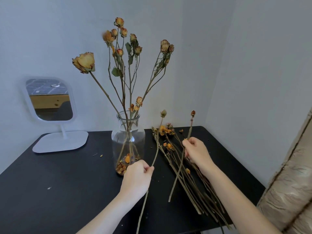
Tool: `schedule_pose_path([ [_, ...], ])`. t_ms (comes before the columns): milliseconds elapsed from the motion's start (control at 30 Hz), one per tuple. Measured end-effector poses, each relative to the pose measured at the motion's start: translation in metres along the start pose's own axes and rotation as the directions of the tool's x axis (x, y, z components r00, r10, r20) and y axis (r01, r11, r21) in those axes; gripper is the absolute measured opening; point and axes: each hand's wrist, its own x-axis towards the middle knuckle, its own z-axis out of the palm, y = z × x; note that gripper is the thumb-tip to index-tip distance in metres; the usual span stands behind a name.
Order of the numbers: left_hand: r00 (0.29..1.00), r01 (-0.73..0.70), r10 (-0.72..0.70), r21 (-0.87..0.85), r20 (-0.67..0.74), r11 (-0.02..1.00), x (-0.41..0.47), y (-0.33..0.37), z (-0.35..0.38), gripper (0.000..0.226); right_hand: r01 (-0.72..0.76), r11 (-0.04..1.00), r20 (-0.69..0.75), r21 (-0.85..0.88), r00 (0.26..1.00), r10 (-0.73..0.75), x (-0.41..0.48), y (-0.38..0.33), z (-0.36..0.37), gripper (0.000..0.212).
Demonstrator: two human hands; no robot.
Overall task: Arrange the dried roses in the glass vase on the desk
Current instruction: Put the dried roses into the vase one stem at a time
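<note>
In the head view, my left hand (136, 178) pinched one dried rose stem (157, 146) between thumb and curled fingers, just beside the glass vase (128, 137) on the black desk (67, 174). Its long axis ran steeply from past the desk's front edge up and slightly right, with the bud end pointing away from me toward the wall.

My right hand (197, 152) had its fingers closed round a second stem (190, 129) above the pile of loose stems (194, 183) lying right of the vase. That one also stood close to upright, bud on top, cut end slanting down and left toward me.

I judged the main risk to be the vase's narrow neck. It was already crowded with the roses in the vase (121, 48), so a long stem swung in carelessly could hook them, snap a brittle head, or tip the glass. My left hand sat near enough to nudge the vase. A hard pinch might also crack either dry stem.
</note>
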Motion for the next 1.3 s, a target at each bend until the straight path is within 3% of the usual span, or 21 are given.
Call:
schedule_pose_path([
  [133,0.981,-0.187,0.185,-0.019,-0.064,0.982,-0.011,0.008,-0.021,0.016,0.015,0.995,-0.08,0.102,0.997,-0.007,-0.001,-0.005,-0.006,0.017],
  [333,0.911,-0.411,0.408,-0.075,-0.054,0.908,-0.03,0.009,-0.063,0.018,0.07,0.994,-0.069,0.089,0.996,-0.064,-0.008,-0.015,-0.002,0.017],
  [400,0.889,-0.455,0.445,-0.1,-0.108,0.885,-0.035,0.012,-0.077,0.016,0.097,0.993,-0.065,0.071,0.994,-0.092,-0.011,-0.021,0.002,0.016],
  [667,0.815,-0.464,0.29,-0.267,-0.501,0.844,-0.022,0.018,-0.142,0.024,0.178,0.984,-0.039,0.011,0.983,-0.178,-0.02,-0.039,0.014,0.015],
  [767,0.738,-0.468,0.213,-0.259,-0.64,0.845,-0.01,0.019,-0.161,0.02,0.193,0.981,-0.023,0.015,0.981,-0.193,-0.022,-0.042,0.017,0.013],
  [867,0.649,-0.486,0.138,-0.267,-0.748,0.832,0.011,0.024,-0.179,0.029,0.216,0.976,-0.016,0.012,0.976,-0.216,-0.023,-0.044,0.02,0.01],
  [1067,0.593,-0.468,0.003,-0.341,-0.805,0.815,0.057,0.03,-0.197,0.031,0.22,0.975,-0.006,-0.001,0.975,-0.22,-0.021,-0.043,0.024,0.013],
  [1300,0.62,-0.461,-0.02,-0.384,-0.785,0.8,0.086,0.039,-0.194,0.029,0.204,0.979,-0.001,-0.011,0.979,-0.204,-0.016,-0.041,0.031,0.014],
])
